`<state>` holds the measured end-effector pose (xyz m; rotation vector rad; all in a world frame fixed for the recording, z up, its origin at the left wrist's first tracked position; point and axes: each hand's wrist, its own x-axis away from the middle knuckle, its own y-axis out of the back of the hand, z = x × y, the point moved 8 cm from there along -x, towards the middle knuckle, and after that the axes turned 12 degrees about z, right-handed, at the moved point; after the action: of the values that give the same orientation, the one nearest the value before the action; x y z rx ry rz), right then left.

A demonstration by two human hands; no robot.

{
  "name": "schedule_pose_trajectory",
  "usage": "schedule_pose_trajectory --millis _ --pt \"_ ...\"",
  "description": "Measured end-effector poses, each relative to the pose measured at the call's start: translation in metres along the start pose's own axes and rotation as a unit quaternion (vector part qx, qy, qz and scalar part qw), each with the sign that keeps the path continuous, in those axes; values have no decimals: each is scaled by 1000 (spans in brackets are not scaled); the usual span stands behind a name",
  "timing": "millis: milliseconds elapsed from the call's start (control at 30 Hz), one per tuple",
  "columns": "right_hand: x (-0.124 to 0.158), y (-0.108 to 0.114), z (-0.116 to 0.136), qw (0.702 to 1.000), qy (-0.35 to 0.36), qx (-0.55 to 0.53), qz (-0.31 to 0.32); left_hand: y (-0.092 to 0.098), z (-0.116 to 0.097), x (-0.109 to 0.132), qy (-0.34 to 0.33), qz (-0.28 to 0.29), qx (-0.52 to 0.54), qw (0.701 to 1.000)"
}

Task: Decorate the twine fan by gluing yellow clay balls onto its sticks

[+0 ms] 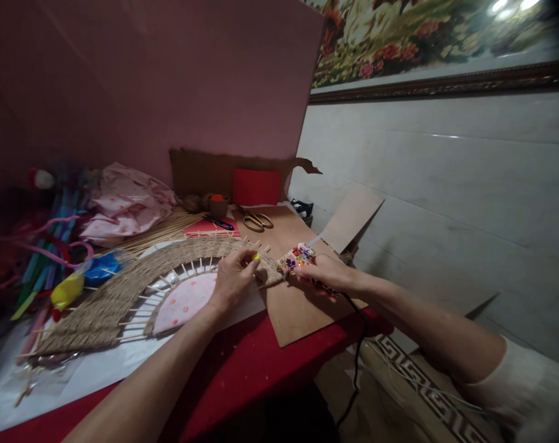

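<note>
A fan-shaped arch of woven jute rope (122, 289) on thin wooden sticks lies on the table, with a pink patterned half-disc (187, 301) at its centre. My left hand (235, 277) is closed in a pinch on the arch's right end, next to a small yellow piece (256, 256). My right hand (328, 274) is wrapped round a tool covered in colourful stickers (298, 255), its tip pointing at the same end. A black cord (355, 363) runs down from that hand.
A cardboard sheet (302, 307) lies under my right hand. Gold-handled scissors (256, 220), a small brown pot (218, 206), a bundle of sticks (159, 231), pink paper (122, 206), blue and yellow bags (83, 280) and pipe cleaners stand behind. A tiled wall is at right.
</note>
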<state>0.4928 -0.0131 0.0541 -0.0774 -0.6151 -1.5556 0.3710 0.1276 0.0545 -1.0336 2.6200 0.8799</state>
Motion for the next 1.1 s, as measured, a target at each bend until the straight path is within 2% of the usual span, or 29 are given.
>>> schedule_pose_trajectory --millis 267,567,867,1100 --pt "3 12 -7 998 -13 -24 -56 -1 1 1 -6 3 1 1000" --pt "6 9 -8 994 31 -106 -14 0 0 2 5 2 0 1000" --pt "3 8 -12 997 18 -67 -18 0 0 1 -2 5 2 1000" --pt "1 9 -13 999 -25 -16 -18 -1 2 0 -2 4 5 1000"
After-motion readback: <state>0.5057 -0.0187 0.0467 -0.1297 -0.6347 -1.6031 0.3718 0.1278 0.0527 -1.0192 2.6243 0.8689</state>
